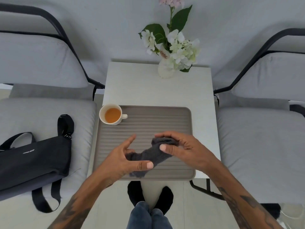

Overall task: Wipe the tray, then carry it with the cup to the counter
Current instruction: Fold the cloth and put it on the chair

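A grey ribbed tray (165,119) lies on a small white table (156,90). At the tray's far left corner stands a white cup (112,114) with amber liquid, its handle pointing right. Both hands hold a dark grey cloth (151,154) just above the tray's near half. My left hand (127,157) pinches the cloth's lower end between thumb and fingers. My right hand (179,147) grips the cloth's upper end, bunched under the fingers.
A white vase with white and pink flowers (166,70) stands at the table's far edge. Grey cushioned chairs flank the table; a black bag (33,159) lies on the left chair's seat (49,113). My legs and dark shoes show below the tray.
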